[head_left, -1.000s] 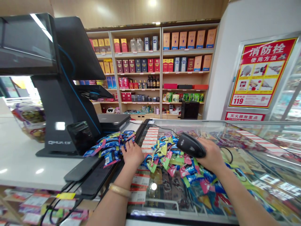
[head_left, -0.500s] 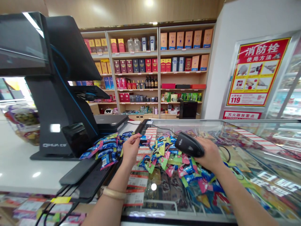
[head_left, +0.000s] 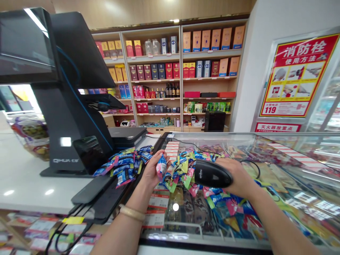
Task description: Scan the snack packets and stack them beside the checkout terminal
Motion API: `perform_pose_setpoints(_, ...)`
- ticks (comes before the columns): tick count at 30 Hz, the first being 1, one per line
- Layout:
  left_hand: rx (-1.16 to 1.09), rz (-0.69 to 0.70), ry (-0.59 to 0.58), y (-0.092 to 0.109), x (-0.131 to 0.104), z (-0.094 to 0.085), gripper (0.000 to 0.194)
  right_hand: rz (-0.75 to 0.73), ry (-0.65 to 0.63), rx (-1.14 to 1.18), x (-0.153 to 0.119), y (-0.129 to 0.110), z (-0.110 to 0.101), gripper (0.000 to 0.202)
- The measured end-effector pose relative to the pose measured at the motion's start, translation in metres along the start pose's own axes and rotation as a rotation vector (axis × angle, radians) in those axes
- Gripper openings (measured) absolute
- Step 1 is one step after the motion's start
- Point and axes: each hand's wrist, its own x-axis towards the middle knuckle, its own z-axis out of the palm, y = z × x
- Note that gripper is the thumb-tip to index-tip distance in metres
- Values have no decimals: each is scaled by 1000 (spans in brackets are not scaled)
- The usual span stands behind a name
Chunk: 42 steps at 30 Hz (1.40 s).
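My left hand (head_left: 153, 169) is closed on a small blue and pink candy packet (head_left: 161, 168), held upright with its printed side towards me. My right hand (head_left: 236, 174) grips a black barcode scanner (head_left: 212, 174), whose head points left at the packet across a short gap. Under and around the scanner, a pile of blue, green and pink packets (head_left: 183, 166) lies on the glass top of a display case (head_left: 186, 226). A second heap of similar packets (head_left: 124, 166) rests left of my left hand, at the foot of the checkout terminal.
The black checkout terminal (head_left: 77, 117) stands on the white counter (head_left: 23, 184) at left, with a dark flat device (head_left: 92, 189) and cables in front. Behind it is a clear tub (head_left: 34, 136). Shelves of boxes (head_left: 183, 74) line the back wall; a red fire-hydrant poster (head_left: 300, 76) hangs right.
My left hand has turned the packet so its face shows, and has come slightly nearer. My right hand has tilted the scanner more level and lowered it a little. The view has shifted slightly.
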Motion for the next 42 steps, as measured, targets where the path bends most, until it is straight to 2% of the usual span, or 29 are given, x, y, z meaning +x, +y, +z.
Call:
perform_pose_setpoints(8, 16, -40, -99, -5, -2, 4, 24, -1, -94, 2, 2, -7, 0, 5)
perform_pose_setpoints(12, 29, -39, -100, -6, -2, 6, 25, 12, -109, 5, 2, -8, 1, 6)
perform_pose_setpoints(14, 60, -28, -52, -6, -2, 6, 25, 17, -89, -2, 2, -7, 2, 7)
perform_pose_setpoints(16, 136, -1, 45, -9, 0, 6, 29, 22, -43, -19, 1, -3, 2, 7)
perform_pose_setpoints(20, 308, 154, 301, -21, 10, -1, 29, 47, 101, -108, -2, 9, 2, 8)
perform_pose_setpoints(22, 333, 216, 387, -28, 16, -3, 24, 67, 164, -171, -4, 15, 2, 14)
perform_pose_setpoints(24, 328, 210, 403, -35, 19, -2, 17, 84, 215, -222, -6, 21, 3, 22)
perform_pose_setpoints(27, 380, 139, 292, -42, 18, 5, 22, 107, 256, -276, -9, 28, 3, 21)
perform_pose_setpoints(31, 712, 141, 29, -46, 12, 10, 29, 111, 269, -314, -12, 33, 4, 18)
perform_pose_setpoints(33, 923, 216, -9, -44, 11, 7, 28, 104, 266, -312, -12, 35, 5, 20)
perform_pose_setpoints(38, 1450, 445, 202, -27, 15, -7, 32, 110, 273, -308, -13, 36, 4, 18)
perform_pose_setpoints(40, 1714, 458, 308, -17, 13, -12, 35, 112, 275, -310, -12, 35, 5, 16)
perform_pose_setpoints(42, 1969, 402, 402, -10, 10, -16, 37, 116, 270, -316, -12, 36, 6, 15)
